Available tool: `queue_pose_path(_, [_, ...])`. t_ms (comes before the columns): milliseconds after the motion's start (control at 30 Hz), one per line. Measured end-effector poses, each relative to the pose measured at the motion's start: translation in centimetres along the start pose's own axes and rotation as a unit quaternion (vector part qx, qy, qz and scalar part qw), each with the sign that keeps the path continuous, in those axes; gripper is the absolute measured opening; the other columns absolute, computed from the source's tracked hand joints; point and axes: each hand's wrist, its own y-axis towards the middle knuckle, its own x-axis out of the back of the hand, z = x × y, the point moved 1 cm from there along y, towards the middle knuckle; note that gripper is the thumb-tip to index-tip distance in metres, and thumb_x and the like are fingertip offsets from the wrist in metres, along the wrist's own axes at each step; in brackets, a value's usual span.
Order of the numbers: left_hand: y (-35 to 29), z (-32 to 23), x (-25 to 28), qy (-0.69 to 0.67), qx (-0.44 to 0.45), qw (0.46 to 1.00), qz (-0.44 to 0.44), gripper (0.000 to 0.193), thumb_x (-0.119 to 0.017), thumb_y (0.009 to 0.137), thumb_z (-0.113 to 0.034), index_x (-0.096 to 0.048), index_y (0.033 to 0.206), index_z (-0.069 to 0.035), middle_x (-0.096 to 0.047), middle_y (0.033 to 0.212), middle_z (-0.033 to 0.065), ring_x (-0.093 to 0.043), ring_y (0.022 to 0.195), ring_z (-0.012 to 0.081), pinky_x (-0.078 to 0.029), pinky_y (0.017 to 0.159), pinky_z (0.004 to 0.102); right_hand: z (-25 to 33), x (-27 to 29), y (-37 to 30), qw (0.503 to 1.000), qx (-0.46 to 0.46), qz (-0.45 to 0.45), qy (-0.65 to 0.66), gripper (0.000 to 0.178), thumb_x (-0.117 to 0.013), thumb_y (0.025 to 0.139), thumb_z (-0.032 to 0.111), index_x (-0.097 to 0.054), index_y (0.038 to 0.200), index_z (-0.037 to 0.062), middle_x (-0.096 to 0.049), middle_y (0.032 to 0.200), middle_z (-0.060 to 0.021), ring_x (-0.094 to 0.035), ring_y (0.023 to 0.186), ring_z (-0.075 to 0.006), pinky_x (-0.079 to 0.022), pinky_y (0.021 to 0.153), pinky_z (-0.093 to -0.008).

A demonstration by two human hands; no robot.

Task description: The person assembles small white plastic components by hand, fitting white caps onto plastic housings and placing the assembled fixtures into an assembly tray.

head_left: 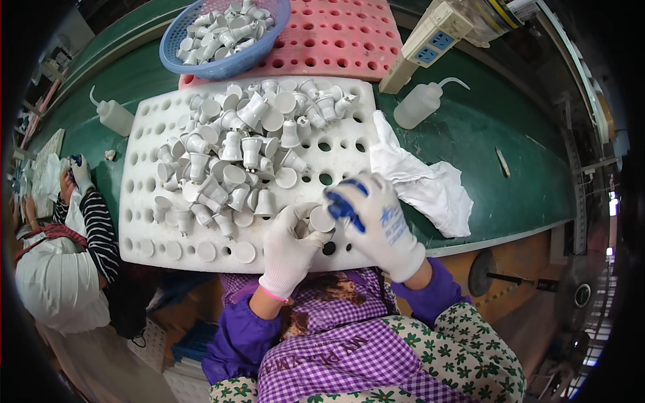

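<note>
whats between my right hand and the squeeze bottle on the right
In the head view, a crumpled white cloth lies between your right hand and that squeeze bottle.

I'm at a workshop, likely a factory assembly line: a long green bench (517, 154) runs before me, with a hole-punched foam board (138, 232) under dozens of identical white cup-shaped parts (252, 151), more of them in a blue basket (265, 55), power sockets (441, 40) on a post, and a co-worker (60, 285) in a white head covering on my left
</note>
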Motion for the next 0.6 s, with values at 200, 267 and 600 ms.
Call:
queue_pose_path(200, [0.0, -1.5, 0.3, -0.077, -0.094, 0.992, -0.02, 0.036, -0.073, 0.077, -0.01, -0.056, 0.107, 0.001, -0.063, 0.101, 0.0062, -0.06, 0.093, 0.0113, -0.048, 0.082, 0.0245, -2.3, -0.8, -0.4, 0.944, -0.12, -0.049, 0.304, 0.03, -0.062, 0.077, 0.005, -0.059, 0.107, 0.0025, -0.06, 0.096, -0.0139, -0.061, 0.088, -0.0283, -0.048, 0.079, -0.0341])
queue_pose_path(267, [0.0, -1.1, 0.3, -0.072, -0.106, 0.991, -0.025, 0.037, -0.07, 0.077, -0.004, -0.054, 0.11, 0.001, -0.062, 0.102, 0.0065, -0.059, 0.092, 0.0114, -0.049, 0.08, 0.0243, -1.2, -0.6, -0.3, 0.894, -0.183, -0.06, 0.405, 0.028, -0.059, 0.08, 0.002, -0.059, 0.108, 0.0007, -0.062, 0.097, -0.0106, -0.062, 0.091, -0.0192, -0.049, 0.08, -0.0282])
queue_pose_path(600, [0.1, -1.5, 0.6, -0.195, -0.035, 0.98, -0.007, 0.042, -0.062, 0.082, 0.0, -0.048, 0.121, 0.002, -0.061, 0.107, 0.0094, -0.061, 0.094, 0.0149, -0.049, 0.081, 0.0255, -2.2, -1.8, -1.0, 0.809, -0.256, -0.024, 0.529, 0.025, -0.06, 0.086, 0.004, -0.058, 0.11, -0.002, -0.063, 0.099, -0.0051, -0.06, 0.085, -0.0106, -0.047, 0.076, -0.0235])
